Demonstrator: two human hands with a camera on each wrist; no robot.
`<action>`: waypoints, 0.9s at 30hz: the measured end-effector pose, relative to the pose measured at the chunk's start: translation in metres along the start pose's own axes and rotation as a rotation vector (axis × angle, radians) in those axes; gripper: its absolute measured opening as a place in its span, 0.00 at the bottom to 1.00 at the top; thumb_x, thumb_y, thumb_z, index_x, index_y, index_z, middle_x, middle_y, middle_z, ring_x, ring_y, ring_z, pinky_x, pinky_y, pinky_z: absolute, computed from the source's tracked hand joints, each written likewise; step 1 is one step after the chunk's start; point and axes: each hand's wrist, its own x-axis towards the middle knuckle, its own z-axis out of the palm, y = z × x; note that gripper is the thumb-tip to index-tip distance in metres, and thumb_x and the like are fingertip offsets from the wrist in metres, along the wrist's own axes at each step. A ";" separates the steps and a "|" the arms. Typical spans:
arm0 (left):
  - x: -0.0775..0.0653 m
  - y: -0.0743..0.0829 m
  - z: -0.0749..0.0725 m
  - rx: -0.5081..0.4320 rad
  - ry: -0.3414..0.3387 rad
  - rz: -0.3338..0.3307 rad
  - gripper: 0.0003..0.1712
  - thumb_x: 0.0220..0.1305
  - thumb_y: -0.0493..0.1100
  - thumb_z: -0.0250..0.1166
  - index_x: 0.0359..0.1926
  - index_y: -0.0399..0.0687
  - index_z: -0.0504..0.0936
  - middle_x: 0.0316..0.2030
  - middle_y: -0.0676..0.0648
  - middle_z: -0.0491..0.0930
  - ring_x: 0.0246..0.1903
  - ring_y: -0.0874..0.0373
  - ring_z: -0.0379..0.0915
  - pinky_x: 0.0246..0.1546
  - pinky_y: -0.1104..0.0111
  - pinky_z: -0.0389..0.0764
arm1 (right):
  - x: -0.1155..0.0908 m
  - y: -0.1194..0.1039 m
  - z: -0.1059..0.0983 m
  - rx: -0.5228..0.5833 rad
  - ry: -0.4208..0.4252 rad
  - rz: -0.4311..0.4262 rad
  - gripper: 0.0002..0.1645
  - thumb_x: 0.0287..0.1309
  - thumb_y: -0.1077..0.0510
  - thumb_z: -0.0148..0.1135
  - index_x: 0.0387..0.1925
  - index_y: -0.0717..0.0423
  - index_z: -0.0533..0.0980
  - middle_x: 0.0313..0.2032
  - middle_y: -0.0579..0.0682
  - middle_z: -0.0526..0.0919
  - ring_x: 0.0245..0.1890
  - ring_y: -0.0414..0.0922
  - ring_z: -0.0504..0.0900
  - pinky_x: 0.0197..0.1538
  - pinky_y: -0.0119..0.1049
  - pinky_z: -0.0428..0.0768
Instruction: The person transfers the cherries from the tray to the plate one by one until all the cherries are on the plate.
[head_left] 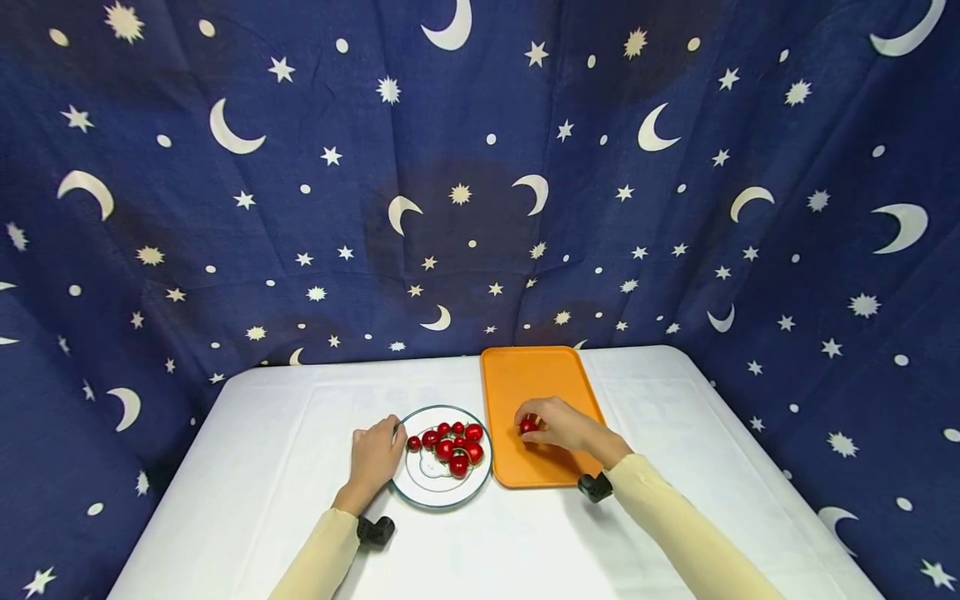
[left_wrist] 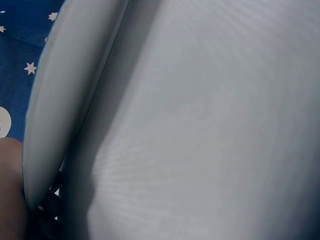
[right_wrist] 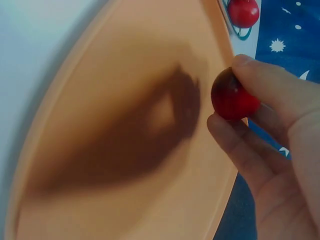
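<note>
A white plate with a thin dark green rim bears several round, shiny red cherry tomatoes. At its left rim is my left hand, gripping the edge with curled fingers. The left wrist view catches only part of this hand beside the tilted-looking plate. My right hand is over the orange tray. Between its thumb and fingers it pinches one cherry tomato, held just above the tray, on which the hand's shadow falls.
Plate and tray stand side by side on a white-covered table, the tray to the right. A dark blue curtain with moons and stars hangs behind the table and along both sides.
</note>
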 end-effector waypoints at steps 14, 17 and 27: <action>0.001 -0.002 -0.001 -0.007 -0.002 -0.007 0.12 0.75 0.45 0.56 0.41 0.43 0.81 0.36 0.40 0.88 0.40 0.44 0.85 0.40 0.56 0.63 | 0.022 -0.021 0.011 0.055 0.067 -0.100 0.15 0.64 0.59 0.69 0.51 0.58 0.79 0.46 0.51 0.83 0.47 0.47 0.84 0.50 0.38 0.86; 0.001 -0.001 0.000 -0.011 0.000 -0.005 0.12 0.75 0.45 0.55 0.41 0.43 0.81 0.35 0.41 0.88 0.39 0.44 0.85 0.39 0.57 0.63 | 0.026 -0.026 0.013 0.037 0.063 -0.110 0.15 0.64 0.59 0.69 0.50 0.58 0.80 0.46 0.50 0.83 0.46 0.46 0.84 0.51 0.39 0.86; 0.000 0.000 -0.002 -0.015 0.000 -0.007 0.12 0.75 0.44 0.55 0.41 0.43 0.82 0.35 0.41 0.88 0.38 0.45 0.85 0.39 0.58 0.62 | 0.034 -0.035 0.023 0.043 0.046 -0.102 0.15 0.63 0.59 0.70 0.51 0.56 0.80 0.47 0.51 0.82 0.46 0.46 0.83 0.52 0.37 0.86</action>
